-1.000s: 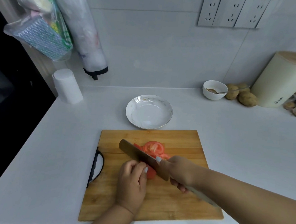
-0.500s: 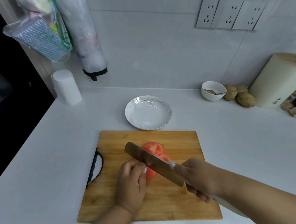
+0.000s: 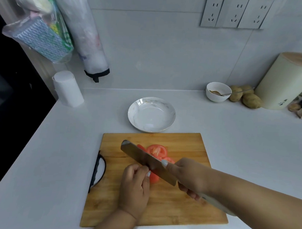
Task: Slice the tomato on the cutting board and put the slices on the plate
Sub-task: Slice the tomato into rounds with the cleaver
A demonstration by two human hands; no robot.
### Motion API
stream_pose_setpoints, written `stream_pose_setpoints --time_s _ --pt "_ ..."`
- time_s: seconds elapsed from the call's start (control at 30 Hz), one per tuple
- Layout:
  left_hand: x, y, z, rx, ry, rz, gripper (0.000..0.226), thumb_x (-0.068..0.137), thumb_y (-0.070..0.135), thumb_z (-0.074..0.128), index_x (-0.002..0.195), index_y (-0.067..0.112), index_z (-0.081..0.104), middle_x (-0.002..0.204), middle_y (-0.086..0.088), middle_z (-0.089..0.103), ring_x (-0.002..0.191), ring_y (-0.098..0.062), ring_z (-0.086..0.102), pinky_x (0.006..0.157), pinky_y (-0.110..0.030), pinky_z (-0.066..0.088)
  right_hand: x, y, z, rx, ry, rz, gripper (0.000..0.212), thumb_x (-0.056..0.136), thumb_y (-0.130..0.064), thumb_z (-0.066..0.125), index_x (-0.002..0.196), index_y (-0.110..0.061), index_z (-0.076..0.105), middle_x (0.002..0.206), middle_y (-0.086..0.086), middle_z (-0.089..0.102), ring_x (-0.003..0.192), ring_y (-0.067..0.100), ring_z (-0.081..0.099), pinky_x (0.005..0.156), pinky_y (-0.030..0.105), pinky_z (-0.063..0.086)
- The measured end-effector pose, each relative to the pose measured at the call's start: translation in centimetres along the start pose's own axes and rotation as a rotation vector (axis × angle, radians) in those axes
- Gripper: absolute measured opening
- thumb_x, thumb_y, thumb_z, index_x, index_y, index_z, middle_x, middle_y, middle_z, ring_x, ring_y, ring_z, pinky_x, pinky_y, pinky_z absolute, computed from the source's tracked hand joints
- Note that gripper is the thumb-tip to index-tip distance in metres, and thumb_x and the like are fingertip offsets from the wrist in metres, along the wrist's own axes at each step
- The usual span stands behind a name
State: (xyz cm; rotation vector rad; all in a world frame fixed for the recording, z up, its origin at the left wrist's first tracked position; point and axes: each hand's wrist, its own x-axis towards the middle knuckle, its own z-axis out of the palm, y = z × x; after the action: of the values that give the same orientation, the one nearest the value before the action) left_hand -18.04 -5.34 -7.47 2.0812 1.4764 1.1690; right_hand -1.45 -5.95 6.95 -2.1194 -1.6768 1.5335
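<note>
A wooden cutting board (image 3: 179,213) lies on the white counter in front of me. Cut tomato slices (image 3: 157,151) lie on it behind a broad knife (image 3: 143,157). My right hand (image 3: 190,178) grips the knife's handle, forefinger along the blade's spine. The blade lies across the remaining tomato piece (image 3: 153,178). My left hand (image 3: 135,186) presses its curled fingers on that piece, just left of the blade. The white marbled plate (image 3: 151,114) sits behind the board with nothing in it.
A white paper roll (image 3: 68,89) stands at the back left near the counter's left edge. At the back right are a small white bowl with a spoon (image 3: 218,92), potatoes (image 3: 251,100) and a cream knife block (image 3: 288,81). Bags (image 3: 45,28) hang on the wall.
The knife drew back toward me and to the right, then slid forward and left again across the tomato piece. My left hand stayed on the piece.
</note>
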Motion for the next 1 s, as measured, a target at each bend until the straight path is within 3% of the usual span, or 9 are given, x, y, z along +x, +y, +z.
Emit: stream_pose_setpoints --time_s 0.2,0.33,0.6,0.8,1.0 --pt "0.0 -0.1 0.0 -0.001 0.000 0.017 0.014 0.090 0.029 0.045 0.096 0.024 0.057 0.090 -0.001 0.051 0.081 -0.017 0.052 0.065 -0.035 0.051 -0.6 1.6 -0.4 -0.034 -0.023 0.054 0.067 0.090 -0.070 0.029 0.077 -0.008 0.052 0.065 0.013 0.054 0.042 0.018 0.046 0.050 0.025 0.046" --pt "0.0 -0.2 0.0 -0.001 -0.012 0.014 0.016 0.091 0.030 0.044 0.097 0.025 0.057 0.091 -0.002 0.051 0.081 -0.017 0.052 0.065 -0.035 0.051 0.0 0.7 0.0 -0.043 -0.020 0.052 0.065 0.093 -0.067 0.028 0.071 -0.009 0.049 0.055 0.008 0.051 0.039 0.015 0.045 0.045 0.021 0.044" --pt "-0.1 0.0 -0.2 0.001 -0.025 -0.001 0.015 0.089 0.029 0.043 0.097 0.027 0.055 0.092 -0.001 0.052 0.082 -0.015 0.052 0.067 -0.028 0.050 0.1 1.7 0.0 -0.033 -0.048 0.091 0.064 0.092 -0.068 0.029 0.077 -0.009 0.052 0.060 0.008 0.053 0.039 0.014 0.045 0.049 0.024 0.047" --pt "-0.1 -0.3 0.0 0.023 -0.022 -0.008 0.021 0.088 0.027 0.044 0.096 0.019 0.062 0.093 -0.003 0.054 0.082 -0.015 0.052 0.068 -0.027 0.049 1.2 1.2 1.1 -0.051 -0.036 0.085 0.067 0.093 -0.067 0.027 0.083 -0.006 0.053 0.058 0.009 0.052 0.039 0.017 0.046 0.047 0.023 0.045" --pt "-0.1 -0.3 -0.1 0.037 -0.018 -0.010 0.023 0.087 0.025 0.044 0.094 0.017 0.063 0.092 -0.003 0.055 0.083 -0.012 0.051 0.070 -0.021 0.045 3.2 0.5 2.9 -0.082 -0.010 0.000 0.079 0.097 -0.061 0.022 0.105 0.007 0.061 0.076 0.019 0.058 0.056 0.025 0.055 0.051 0.028 0.050"
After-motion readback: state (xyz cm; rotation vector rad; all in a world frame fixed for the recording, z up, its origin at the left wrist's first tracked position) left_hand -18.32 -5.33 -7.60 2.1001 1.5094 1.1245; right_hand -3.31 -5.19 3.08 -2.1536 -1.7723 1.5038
